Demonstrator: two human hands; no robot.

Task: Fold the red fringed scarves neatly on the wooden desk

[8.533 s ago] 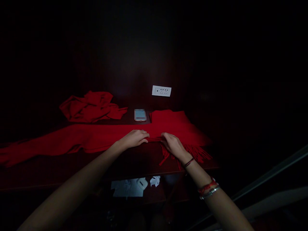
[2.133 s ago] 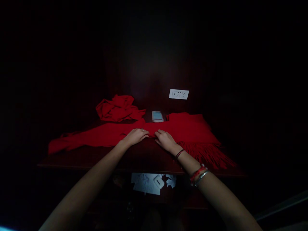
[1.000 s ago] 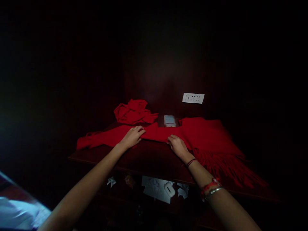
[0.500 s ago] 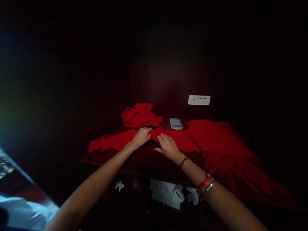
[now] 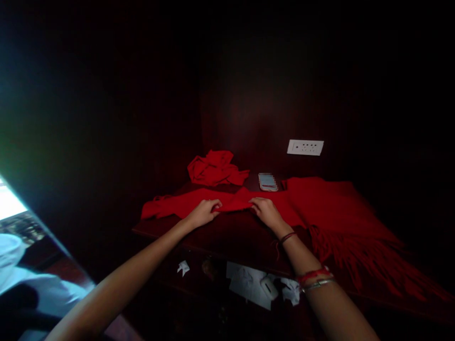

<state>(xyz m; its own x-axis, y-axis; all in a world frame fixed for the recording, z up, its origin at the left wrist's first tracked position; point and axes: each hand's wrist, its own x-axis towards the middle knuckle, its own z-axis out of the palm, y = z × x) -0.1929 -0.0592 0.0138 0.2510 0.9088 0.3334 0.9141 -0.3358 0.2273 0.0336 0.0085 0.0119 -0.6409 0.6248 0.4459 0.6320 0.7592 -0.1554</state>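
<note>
Long, flat red strip of soft fabric [image 5: 233, 201], maybe folded lengthwise, lies across dark reddish-brown wooden shelf [image 5: 227, 239], set back from the front edge. Clock centred on its middle, 12 toward the back wall. Left hand [image 5: 204, 212] at 8, fingers curled, thumb and fingertips seemingly pinching the strip's near edge. Right hand [image 5: 267, 211] at 4, fingertips brought together on the same edge, thumb partly hidden. Short span of edge between them looks pulled fairly straight; small peak stands up on the far side.

Step in hand, my read: straightening that near edge. Next move calls for level hands, light tension, and the peak pressed flat without dragging the right end.

At 3, strip meets wide, flat red fabric panel [image 5: 330, 208], its thin red fringe [image 5: 369, 265] spilling to 4; one piece or two, can't tell. At 11, crumpled red cloth heap [image 5: 215, 168]. At 2, small phone with pale screen [image 5: 268, 182], just behind the strip; farther out, white rectangular wall socket [image 5: 305, 147]. Lower level, 6: white paper sheet [image 5: 245, 285]; 5: small white rounded case [image 5: 269, 288], crumpled white paper [image 5: 291, 292] beside it.
</note>
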